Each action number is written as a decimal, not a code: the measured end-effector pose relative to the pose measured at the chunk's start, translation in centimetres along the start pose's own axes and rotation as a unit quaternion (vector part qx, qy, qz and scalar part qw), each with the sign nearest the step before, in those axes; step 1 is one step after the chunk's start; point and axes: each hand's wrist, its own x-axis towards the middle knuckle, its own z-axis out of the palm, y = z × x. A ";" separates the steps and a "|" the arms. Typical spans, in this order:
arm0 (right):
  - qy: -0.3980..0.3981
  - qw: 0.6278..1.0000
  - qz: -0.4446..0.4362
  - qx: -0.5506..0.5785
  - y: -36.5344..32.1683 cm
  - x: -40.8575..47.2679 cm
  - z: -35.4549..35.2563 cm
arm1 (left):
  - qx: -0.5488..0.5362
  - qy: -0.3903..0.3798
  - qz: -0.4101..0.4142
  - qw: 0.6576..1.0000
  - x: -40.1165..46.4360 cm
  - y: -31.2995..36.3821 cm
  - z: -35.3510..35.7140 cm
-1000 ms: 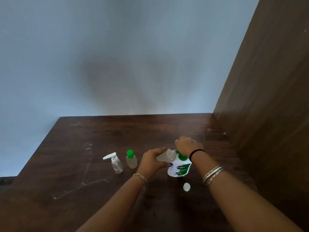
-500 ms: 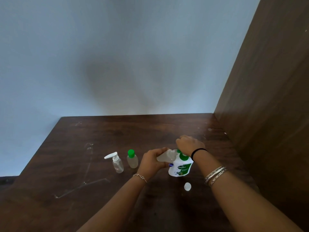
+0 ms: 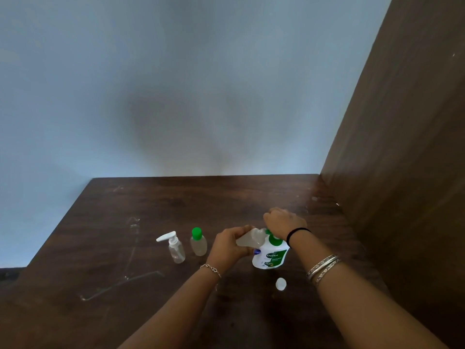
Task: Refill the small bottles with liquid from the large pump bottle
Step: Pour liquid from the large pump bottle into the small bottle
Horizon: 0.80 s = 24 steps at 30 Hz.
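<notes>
The large white pump bottle with a green label stands on the dark wooden table. My right hand rests on top of its pump head, covering it. My left hand grips a small clear bottle, tilted sideways with its mouth against the pump's green collar. A small white cap lies on the table in front of the large bottle. To the left stand a small clear bottle with a green cap and a small clear bottle with a white pump.
A brown wooden panel rises along the table's right side. A pale blue wall stands behind the table's far edge. Scratch marks cross the table's left part.
Both hands and the bottles stay almost where they were; my right hand has risen slightly over the pump head.
</notes>
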 end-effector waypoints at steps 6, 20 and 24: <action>0.003 1.000 0.020 0.010 0.1 0.1 0.3 | 0.006 -0.002 0.004 1.000 0.0 0.0 0.1; -0.007 0.999 -0.030 -0.012 -0.2 0.1 -0.1 | -0.007 -0.002 0.005 1.000 -0.1 0.1 0.0; -0.010 1.000 -0.003 0.006 -0.1 0.2 0.1 | -0.002 -0.004 0.003 1.000 0.1 0.0 0.1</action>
